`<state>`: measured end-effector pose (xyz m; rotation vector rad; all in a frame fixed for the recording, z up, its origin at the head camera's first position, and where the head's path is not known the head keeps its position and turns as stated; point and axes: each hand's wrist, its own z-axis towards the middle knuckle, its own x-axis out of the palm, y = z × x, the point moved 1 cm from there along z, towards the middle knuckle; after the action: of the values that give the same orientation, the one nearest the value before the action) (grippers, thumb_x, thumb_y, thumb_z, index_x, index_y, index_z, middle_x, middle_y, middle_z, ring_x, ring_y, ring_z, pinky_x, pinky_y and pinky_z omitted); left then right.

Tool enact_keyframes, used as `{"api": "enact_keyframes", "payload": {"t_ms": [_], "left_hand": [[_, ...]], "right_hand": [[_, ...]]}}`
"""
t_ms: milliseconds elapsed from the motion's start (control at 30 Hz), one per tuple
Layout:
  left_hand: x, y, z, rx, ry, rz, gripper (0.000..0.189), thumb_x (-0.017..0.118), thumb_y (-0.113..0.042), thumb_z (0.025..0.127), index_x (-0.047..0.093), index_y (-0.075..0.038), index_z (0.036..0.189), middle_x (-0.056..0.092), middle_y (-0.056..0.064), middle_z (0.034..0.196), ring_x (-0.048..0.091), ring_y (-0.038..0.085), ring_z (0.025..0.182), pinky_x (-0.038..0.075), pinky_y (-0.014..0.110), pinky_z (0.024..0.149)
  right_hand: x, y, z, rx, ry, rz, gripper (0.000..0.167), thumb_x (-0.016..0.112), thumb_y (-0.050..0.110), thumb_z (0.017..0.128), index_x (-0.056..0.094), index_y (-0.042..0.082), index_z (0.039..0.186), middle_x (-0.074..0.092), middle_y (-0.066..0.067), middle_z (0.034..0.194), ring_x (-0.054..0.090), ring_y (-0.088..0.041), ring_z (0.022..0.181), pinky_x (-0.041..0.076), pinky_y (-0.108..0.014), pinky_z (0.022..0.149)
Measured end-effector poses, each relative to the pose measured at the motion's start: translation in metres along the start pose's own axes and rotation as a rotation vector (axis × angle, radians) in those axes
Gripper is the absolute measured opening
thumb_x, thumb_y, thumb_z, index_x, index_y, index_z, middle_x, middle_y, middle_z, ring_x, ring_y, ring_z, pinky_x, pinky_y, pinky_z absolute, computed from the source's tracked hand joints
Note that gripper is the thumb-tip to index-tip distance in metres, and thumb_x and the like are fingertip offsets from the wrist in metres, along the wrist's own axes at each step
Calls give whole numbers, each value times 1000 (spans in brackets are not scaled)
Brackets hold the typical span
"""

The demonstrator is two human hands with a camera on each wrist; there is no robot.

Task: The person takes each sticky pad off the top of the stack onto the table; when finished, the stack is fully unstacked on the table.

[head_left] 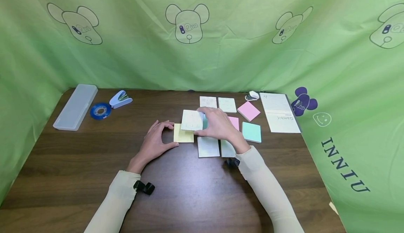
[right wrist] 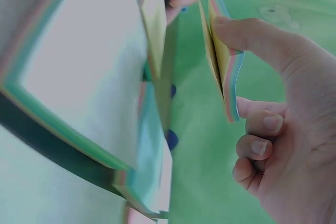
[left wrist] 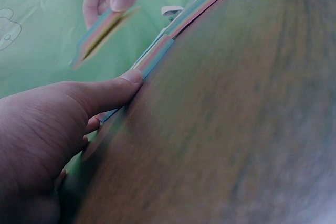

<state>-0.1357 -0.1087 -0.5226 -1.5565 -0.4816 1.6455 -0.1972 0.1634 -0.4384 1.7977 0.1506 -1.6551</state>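
Observation:
My right hand (head_left: 217,124) pinches a sticky note pad (head_left: 191,119) between thumb and fingers, raised above the table. Its top sheet is white; pink, blue and yellow layers show along its edge in the right wrist view, with the bottom yellow sheet splayed away. The left hand (head_left: 153,140) holds a yellow-topped sticky note pad (head_left: 184,137) on the table, thumb at its near edge and fingers at the far side. The raised pad overlaps it in the head view. Under the right hand, a teal pad (head_left: 205,121) is mostly hidden.
More pads lie around: white (head_left: 208,147), pink (head_left: 249,111) and teal (head_left: 251,132). A notebook (head_left: 279,114) and white stapler (head_left: 252,95) are at right. At left are a blue stapler (head_left: 120,100), blue tape roll (head_left: 100,111) and translucent case (head_left: 75,107).

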Motion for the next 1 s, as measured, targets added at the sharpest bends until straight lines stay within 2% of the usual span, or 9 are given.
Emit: {"api": "enact_keyframes", "payload": {"t_ms": [167, 333, 533, 700, 767, 933, 1000], "left_hand": [[0, 0, 0, 8, -7, 1, 64, 103, -22, 80, 61, -6, 126, 68, 17, 148, 55, 37, 151, 18, 55, 140], [0, 1, 0, 14, -11, -7, 64, 103, -20, 80, 61, -6, 125, 68, 16, 149, 55, 36, 151, 18, 54, 140], [0, 0, 0, 0, 4, -15, 64, 103, -23, 81, 61, -6, 126, 67, 15, 150, 53, 34, 153, 16, 52, 140], [0, -1, 1, -10, 11, -11, 64, 102, -24, 82, 60, -6, 127, 66, 15, 152, 53, 34, 153, 15, 52, 140], [0, -1, 1, -12, 11, -11, 64, 102, -24, 82, 60, -6, 127, 66, 15, 152, 53, 34, 153, 15, 52, 140], [0, 0, 1, -12, 10, -9, 64, 102, -23, 81, 60, -6, 127, 66, 16, 152, 53, 35, 153, 16, 54, 140], [0, 0, 0, -15, 10, -9, 64, 102, -23, 81, 60, -6, 127, 66, 17, 152, 53, 35, 153, 16, 53, 140]], "right_hand": [[-11, -3, 9, 25, -17, 31, 88, 96, 47, 81, 63, 6, 151, 75, -9, 136, 72, -30, 109, 61, -50, 93], [-13, -7, 22, 51, -14, 49, 87, 95, 47, 82, 61, 9, 153, 76, -10, 126, 71, -29, 108, 58, -52, 98], [-5, -16, 38, 85, -5, 69, 84, 94, 47, 85, 60, 10, 153, 75, -11, 122, 70, -29, 109, 56, -53, 100], [5, -23, 52, 83, 1, 47, 85, 94, 48, 85, 61, 9, 153, 74, -11, 112, 68, -30, 103, 54, -52, 103], [9, -25, 58, 76, 9, 39, 86, 94, 49, 85, 61, 8, 153, 75, -11, 116, 68, -30, 106, 52, -53, 109], [17, -26, 67, 58, 46, 5, 85, 95, 48, 86, 61, 6, 153, 71, -11, 144, 67, -34, 132, 46, -54, 122], [20, -25, 68, 54, 63, -10, 86, 95, 46, 86, 61, 6, 153, 70, -12, 148, 64, -36, 138, 45, -54, 124]]}}
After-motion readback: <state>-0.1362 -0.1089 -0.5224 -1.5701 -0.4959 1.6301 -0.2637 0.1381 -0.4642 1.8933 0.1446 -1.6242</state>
